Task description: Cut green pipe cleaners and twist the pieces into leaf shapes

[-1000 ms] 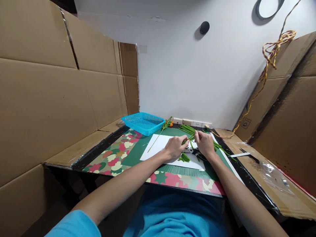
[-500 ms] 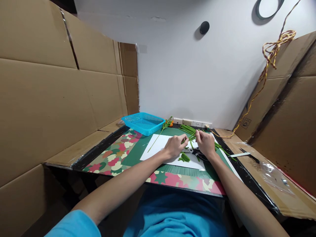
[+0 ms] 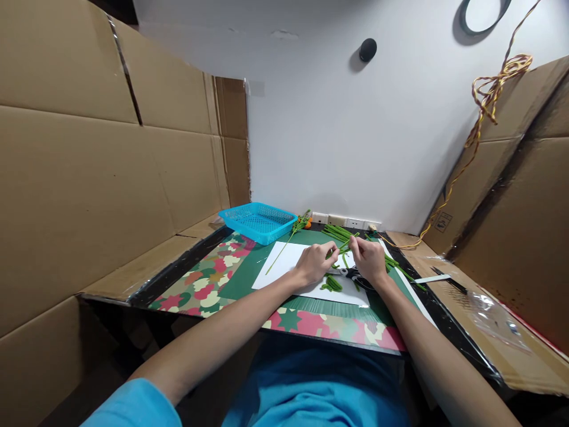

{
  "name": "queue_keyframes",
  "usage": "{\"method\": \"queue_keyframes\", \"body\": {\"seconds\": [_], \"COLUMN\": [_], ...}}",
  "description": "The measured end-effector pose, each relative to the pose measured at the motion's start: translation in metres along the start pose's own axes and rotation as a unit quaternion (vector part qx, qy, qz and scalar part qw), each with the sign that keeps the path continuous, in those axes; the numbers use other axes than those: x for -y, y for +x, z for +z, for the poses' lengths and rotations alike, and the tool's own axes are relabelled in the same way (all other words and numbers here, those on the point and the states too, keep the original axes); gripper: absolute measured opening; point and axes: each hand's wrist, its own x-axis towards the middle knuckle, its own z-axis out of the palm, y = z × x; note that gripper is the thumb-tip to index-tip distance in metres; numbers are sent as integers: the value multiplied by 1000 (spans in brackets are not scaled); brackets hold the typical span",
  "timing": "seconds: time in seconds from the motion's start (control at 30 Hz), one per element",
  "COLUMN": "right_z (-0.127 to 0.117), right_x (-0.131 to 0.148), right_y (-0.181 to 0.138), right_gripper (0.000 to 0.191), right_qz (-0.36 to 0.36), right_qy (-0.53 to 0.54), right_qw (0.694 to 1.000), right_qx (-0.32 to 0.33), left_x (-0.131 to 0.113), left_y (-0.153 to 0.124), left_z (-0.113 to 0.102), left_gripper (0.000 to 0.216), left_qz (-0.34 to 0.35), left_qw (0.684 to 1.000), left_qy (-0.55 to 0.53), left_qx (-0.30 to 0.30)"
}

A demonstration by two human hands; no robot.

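Green fuzzy stem [image 3: 344, 246] between left hand [image 3: 316, 262] and right hand [image 3: 368, 257], right of the frame's centre.
Short green pieces [image 3: 332, 284] lie nearest on white paper [image 3: 288, 261], perhaps for contrast; scissors [image 3: 351, 273] rest just beyond, handy. Both hands' fingers seem clamped on the stem, probably steadying it from either side. Farther up the frame, spare stems [image 3: 336, 232] lie side by side, likely kept clear.

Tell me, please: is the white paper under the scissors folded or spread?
Spread: the white paper lies flat on the green mat, beneath the scissors, its near corners showing.
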Motion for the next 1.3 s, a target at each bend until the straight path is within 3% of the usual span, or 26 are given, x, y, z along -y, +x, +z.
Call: {"method": "queue_keyframes", "body": {"seconds": [1.3], "right_z": [0], "right_x": [3], "right_y": [0], "right_gripper": [54], "right_qz": [-11], "right_qy": [34], "right_qw": [999], "right_qx": [23], "left_x": [2], "left_y": [0], "left_z": [-1], "left_gripper": [35], "left_qz": [5], "left_qw": [1000], "left_qy": [9], "left_qx": [20]}}
